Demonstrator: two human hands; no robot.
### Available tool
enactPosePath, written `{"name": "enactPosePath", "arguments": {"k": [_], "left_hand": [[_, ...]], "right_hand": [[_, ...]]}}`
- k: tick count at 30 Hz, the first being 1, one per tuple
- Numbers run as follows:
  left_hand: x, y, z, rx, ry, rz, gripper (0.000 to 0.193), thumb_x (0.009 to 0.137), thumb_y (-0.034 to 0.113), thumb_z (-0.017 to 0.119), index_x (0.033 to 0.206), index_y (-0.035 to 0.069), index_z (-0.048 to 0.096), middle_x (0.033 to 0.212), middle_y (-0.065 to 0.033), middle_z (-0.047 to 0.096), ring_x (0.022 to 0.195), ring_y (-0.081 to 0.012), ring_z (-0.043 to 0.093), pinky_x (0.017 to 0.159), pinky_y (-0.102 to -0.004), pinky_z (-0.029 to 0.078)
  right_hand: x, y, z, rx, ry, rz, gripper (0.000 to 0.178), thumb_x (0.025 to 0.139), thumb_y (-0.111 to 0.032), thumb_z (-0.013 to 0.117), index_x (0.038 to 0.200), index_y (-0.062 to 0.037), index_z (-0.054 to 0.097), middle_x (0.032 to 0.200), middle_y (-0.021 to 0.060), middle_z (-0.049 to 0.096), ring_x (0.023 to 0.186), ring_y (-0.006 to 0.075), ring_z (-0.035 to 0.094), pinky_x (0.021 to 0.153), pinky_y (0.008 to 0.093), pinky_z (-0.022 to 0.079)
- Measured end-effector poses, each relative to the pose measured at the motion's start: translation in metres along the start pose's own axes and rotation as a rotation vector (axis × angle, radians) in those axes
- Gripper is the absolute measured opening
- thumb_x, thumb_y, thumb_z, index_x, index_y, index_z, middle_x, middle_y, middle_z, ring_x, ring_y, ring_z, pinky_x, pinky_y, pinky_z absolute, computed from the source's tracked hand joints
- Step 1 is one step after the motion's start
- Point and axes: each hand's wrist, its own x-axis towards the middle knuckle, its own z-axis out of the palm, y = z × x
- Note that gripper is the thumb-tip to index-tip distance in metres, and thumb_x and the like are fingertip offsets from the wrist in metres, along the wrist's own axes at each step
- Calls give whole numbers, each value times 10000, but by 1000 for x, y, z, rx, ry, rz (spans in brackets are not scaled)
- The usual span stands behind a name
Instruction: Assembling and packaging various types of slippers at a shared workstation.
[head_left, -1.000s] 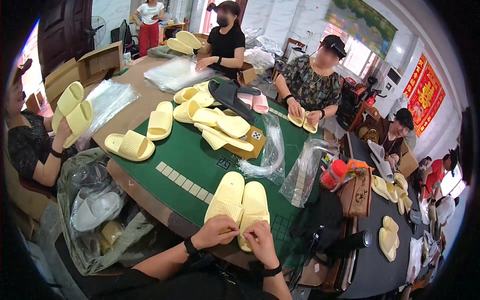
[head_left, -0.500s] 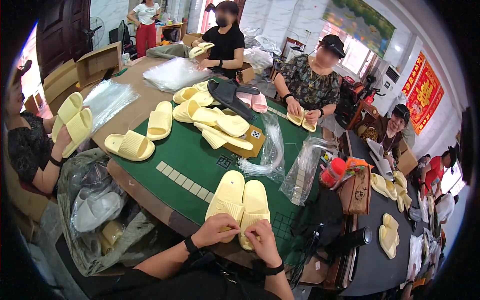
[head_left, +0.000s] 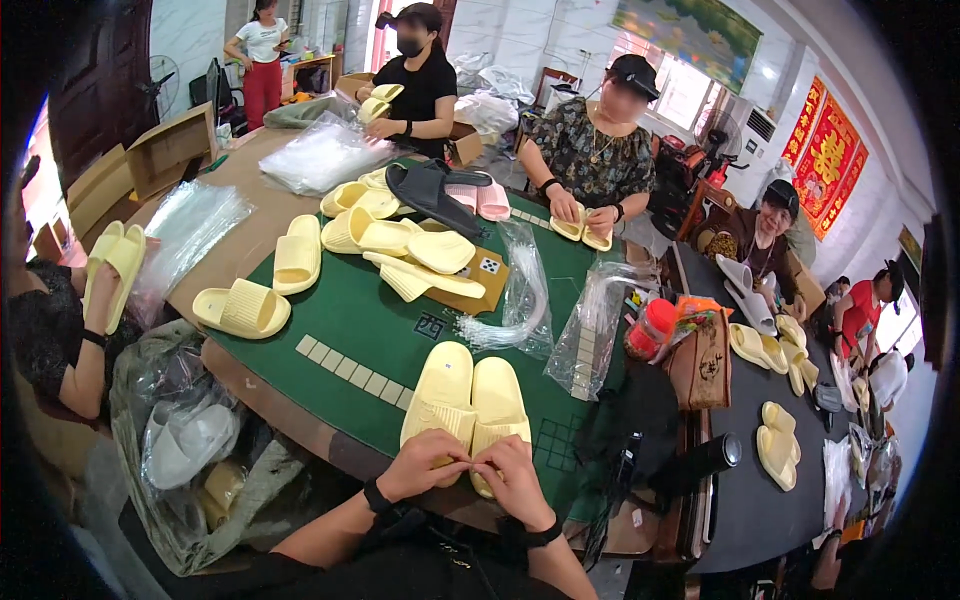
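Note:
A pair of pale yellow slide slippers [head_left: 500,395] lies side by side at the near edge of the green table mat, toes pointing away from me. Over their strap ends, my left hand [head_left: 430,463] and my right hand [head_left: 507,475] meet with fingertips pinched together. Whatever they pinch is too small to make out. Just beyond the slippers lies a clear bag with a bundle of thin white plastic strands [head_left: 515,315]. A second clear bag of strands [head_left: 592,330] is to its right.
More yellow slippers [head_left: 243,309] and a black slipper [head_left: 435,195] lie farther back. On the right are a red-lidded jar [head_left: 652,328], a brown bag [head_left: 698,365] and a black bottle [head_left: 708,456]. A sack of wrapped slippers [head_left: 190,440] stands left. Co-workers sit around.
My hands have come closer together, their fingertips now meeting between the slippers. The view has shifted slightly. The co-worker at left has tilted the yellow slippers they hold.

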Motion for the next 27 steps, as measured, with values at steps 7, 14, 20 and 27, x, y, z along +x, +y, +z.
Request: {"name": "enactPosePath", "arguments": {"k": [7, 14, 20, 27], "left_hand": [[-1, 3, 1, -46, 19, -25, 122, 839, 112, 782, 932, 46, 738, 934, -92, 695, 891, -267, 668, 794, -361, 529], [-1, 3, 1, -32, 13, -38, 125, 845, 117, 781, 935, 43, 734, 936, -95, 695, 887, -270, 670, 789, -362, 533], [-1, 2, 0, 1, 16, -16, 130, 833, 99, 792, 931, 44, 726, 930, -89, 705, 893, -261, 671, 805, -362, 531], [1, 4, 1, -21, 34, -8, 116, 838, 110, 792, 912, 42, 735, 924, -92, 707, 877, -259, 677, 782, -357, 537]], "right_hand": [[-2, 4, -1, 47, 20, 10, 87, 850, -107, 739, 897, -70, 676, 866, 65, 636, 923, 289, 559, 860, 385, 402], [-1, 2, 0, 43, 16, 0, 80, 849, -98, 737, 891, -72, 673, 856, 64, 628, 915, 287, 555, 846, 388, 399], [0, -1, 0, 8, 13, -7, 78, 847, -99, 738, 899, -79, 684, 861, 57, 633, 919, 283, 555, 851, 387, 390], [-2, 4, -4, 41, 7, 9, 88, 847, -96, 740, 906, -64, 683, 867, 65, 636, 923, 291, 554, 838, 386, 404]]}}
